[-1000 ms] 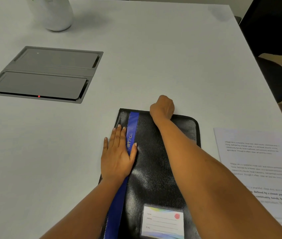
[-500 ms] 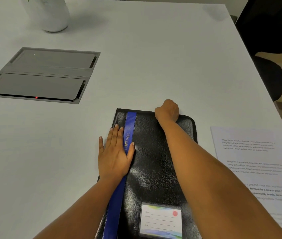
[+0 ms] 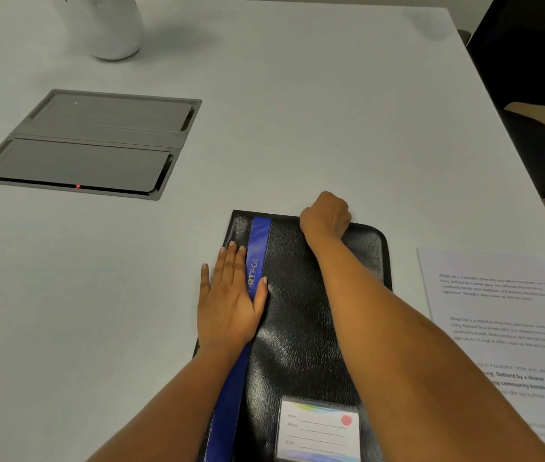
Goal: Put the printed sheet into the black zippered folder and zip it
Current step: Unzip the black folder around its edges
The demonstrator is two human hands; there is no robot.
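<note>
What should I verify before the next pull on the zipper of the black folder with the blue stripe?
1. Black zippered folder lies flat on the white table: ok.
2. Left hand presses flat on the folder's left side and steadies it: ok.
3. Right hand is curled over the folder's far edge: ok.
4. Zipper pull is inside that grip: cannot tell, the fingers hide it.
5. Folder is open for loading: not ok, the cover lies shut.
6. Printed white sheet waits on the table to the folder's right: ok.
</note>
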